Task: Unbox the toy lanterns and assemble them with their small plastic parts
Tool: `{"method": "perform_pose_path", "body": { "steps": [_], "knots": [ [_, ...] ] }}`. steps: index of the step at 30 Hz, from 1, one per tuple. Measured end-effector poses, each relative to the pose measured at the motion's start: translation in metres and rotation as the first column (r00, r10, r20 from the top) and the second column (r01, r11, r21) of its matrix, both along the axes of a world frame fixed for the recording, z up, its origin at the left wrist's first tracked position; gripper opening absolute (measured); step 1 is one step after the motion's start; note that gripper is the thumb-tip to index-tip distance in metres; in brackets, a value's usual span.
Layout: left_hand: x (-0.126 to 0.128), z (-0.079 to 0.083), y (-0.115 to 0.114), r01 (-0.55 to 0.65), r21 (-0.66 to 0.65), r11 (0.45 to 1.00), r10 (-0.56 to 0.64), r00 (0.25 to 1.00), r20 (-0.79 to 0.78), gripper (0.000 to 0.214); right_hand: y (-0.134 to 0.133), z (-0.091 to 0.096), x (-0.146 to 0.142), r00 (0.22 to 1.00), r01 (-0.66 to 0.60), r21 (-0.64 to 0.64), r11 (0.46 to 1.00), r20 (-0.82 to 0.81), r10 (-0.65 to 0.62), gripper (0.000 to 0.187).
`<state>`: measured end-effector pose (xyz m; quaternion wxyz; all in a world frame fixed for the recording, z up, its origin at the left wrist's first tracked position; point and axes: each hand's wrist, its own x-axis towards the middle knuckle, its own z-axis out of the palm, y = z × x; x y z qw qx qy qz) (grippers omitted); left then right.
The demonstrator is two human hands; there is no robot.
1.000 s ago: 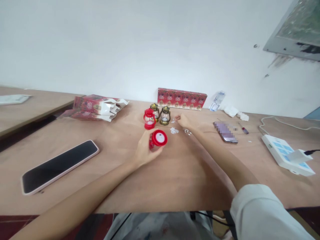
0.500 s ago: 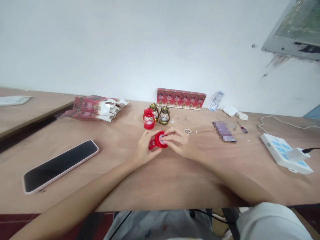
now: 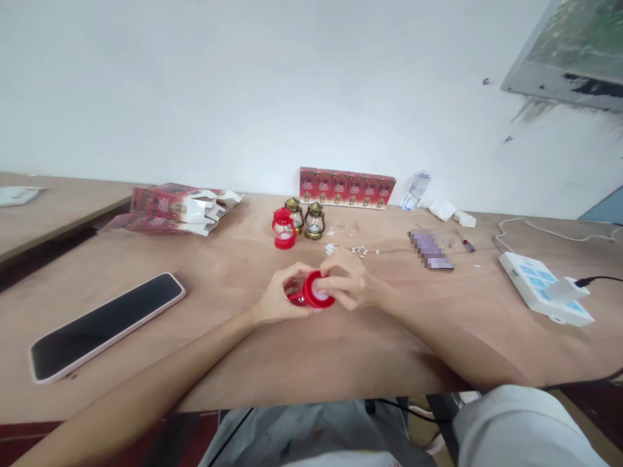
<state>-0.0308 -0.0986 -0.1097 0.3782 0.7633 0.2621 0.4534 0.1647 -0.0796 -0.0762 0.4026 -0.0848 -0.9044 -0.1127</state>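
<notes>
My left hand (image 3: 277,299) is wrapped round a small red toy lantern (image 3: 314,292) lying on its side, its round base turned toward me. My right hand (image 3: 351,283) is closed on the lantern's base, fingertips pinched at its white centre. Both hands rest low over the wooden table (image 3: 341,350). Beyond them stand an upright red lantern (image 3: 283,229) and two gold lanterns (image 3: 314,222). Several tiny white pieces (image 3: 360,250) lie scattered to the right of those lanterns.
A black phone (image 3: 102,323) lies at the left. Opened red boxes (image 3: 170,207) are piled at the back left and a row of red boxes (image 3: 346,188) lines the wall. Another phone (image 3: 430,248), a small screwdriver (image 3: 467,244) and a white power strip (image 3: 544,295) lie right.
My right hand came back from the small white pieces and closed on the base of the lantern. Both hands with the lantern have drawn a little nearer to me.
</notes>
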Motion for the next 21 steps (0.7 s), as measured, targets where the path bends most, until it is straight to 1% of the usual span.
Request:
{"method": "perform_pose_path", "body": {
  "steps": [3, 6, 8, 10, 11, 12, 14, 15, 16, 17, 18, 20, 21],
  "knots": [
    [0.001, 0.004, 0.000, 0.041, -0.070, 0.997, -0.041, 0.999, 0.006, 0.047, -0.003, 0.010, 0.000, 0.997, -0.021, -0.107, 0.994, 0.074, 0.029, 0.017],
    [0.001, 0.006, 0.000, 0.063, -0.112, 0.992, -0.066, 0.997, -0.026, 0.044, -0.005, 0.015, 0.000, 0.989, -0.013, -0.201, 0.979, 0.140, 0.042, 0.023],
    [0.000, 0.006, 0.001, 0.066, -0.138, 0.988, -0.072, 0.997, -0.040, 0.044, -0.004, 0.015, 0.001, 0.986, 0.001, -0.279, 0.960, 0.162, 0.046, 0.026],
    [0.000, 0.007, 0.002, 0.054, -0.152, 0.987, -0.059, 0.998, -0.030, 0.045, -0.001, 0.015, 0.003, 0.992, 0.005, -0.378, 0.926, 0.115, 0.042, 0.029],
    [-0.001, 0.007, 0.002, 0.044, -0.148, 0.988, -0.047, 0.999, -0.018, 0.047, 0.004, 0.014, 0.004, 0.998, 0.004, -0.433, 0.901, 0.053, 0.021, 0.030],
    [-0.001, 0.007, 0.003, 0.030, -0.135, 0.990, -0.031, 1.000, -0.002, 0.049, 0.009, 0.014, 0.007, 0.999, 0.003, -0.487, 0.873, -0.035, -0.022, 0.031],
    [-0.001, 0.008, 0.004, -0.006, -0.097, 0.995, 0.010, 0.999, 0.031, 0.052, 0.026, 0.009, 0.014, 0.963, 0.025, -0.578, 0.816, -0.206, -0.176, 0.029],
    [0.000, 0.008, 0.004, -0.025, -0.082, 0.996, 0.029, 0.999, 0.043, 0.053, 0.036, 0.006, 0.018, 0.930, 0.055, -0.616, 0.786, -0.254, -0.265, 0.028],
    [0.000, 0.008, 0.005, -0.043, -0.072, 0.996, 0.046, 0.998, 0.051, 0.053, 0.047, 0.000, 0.021, 0.904, 0.104, -0.649, 0.754, -0.254, -0.344, 0.025],
    [0.000, 0.008, 0.005, -0.059, -0.070, 0.996, 0.063, 0.997, 0.052, 0.053, 0.058, -0.006, 0.024, 0.889, 0.177, -0.673, 0.718, -0.203, -0.410, 0.023],
    [0.000, 0.007, 0.006, -0.073, -0.070, 0.995, 0.077, 0.996, 0.050, 0.052, 0.068, -0.014, 0.026, 0.882, 0.259, -0.685, 0.681, -0.120, -0.456, 0.021],
    [0.000, 0.006, 0.007, -0.103, -0.068, 0.992, 0.106, 0.994, 0.039, 0.049, 0.084, -0.030, 0.028, 0.859, 0.403, -0.676, 0.617, 0.048, -0.509, 0.016],
    [-0.001, 0.006, 0.007, -0.114, -0.063, 0.991, 0.116, 0.993, 0.032, 0.048, 0.090, -0.037, 0.027, 0.848, 0.445, -0.668, 0.597, 0.100, -0.521, 0.014]
  ]
}}
